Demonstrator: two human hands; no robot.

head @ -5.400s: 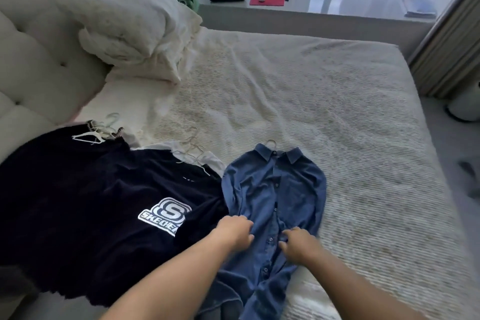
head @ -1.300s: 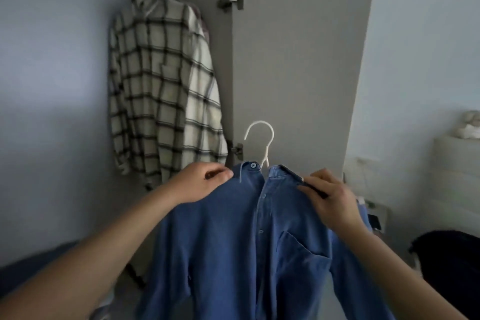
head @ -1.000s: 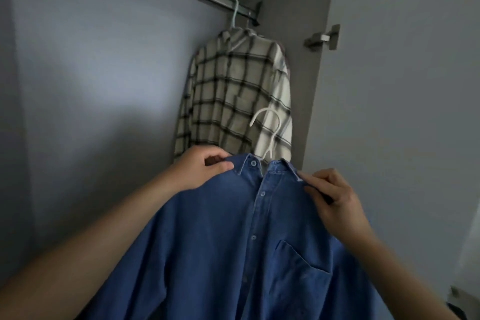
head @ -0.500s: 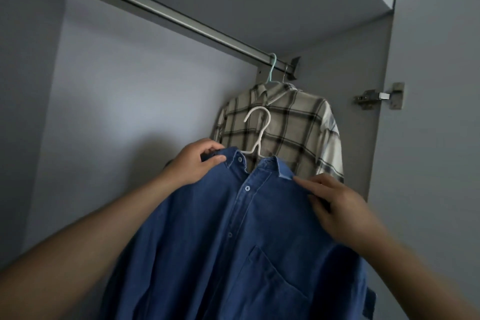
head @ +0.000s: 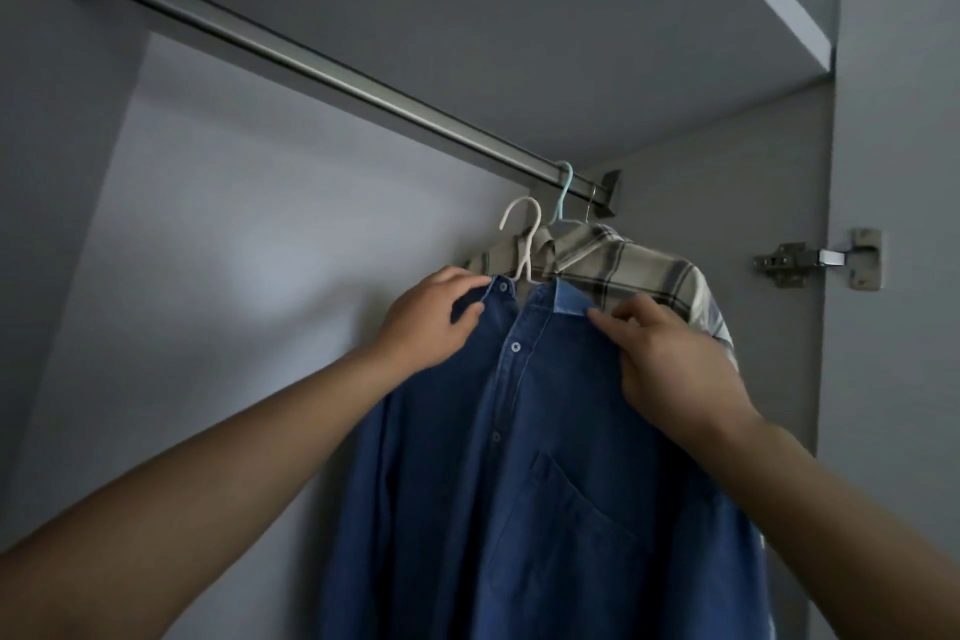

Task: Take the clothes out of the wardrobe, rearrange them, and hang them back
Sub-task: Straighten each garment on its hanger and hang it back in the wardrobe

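your left hand [head: 431,317] and right hand [head: 670,359] pinch the blue denim shirt [head: 519,483]; lift its white hanger hook [head: 522,237] over the grey metal rail [head: 322,68].

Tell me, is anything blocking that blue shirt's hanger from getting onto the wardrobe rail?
Nothing visible does. The white hanger hook of the blue denim shirt sits below the grey metal rail, with open air between. The cream plaid shirt hangs at the rail's right end, behind; the rail left of it is bare.
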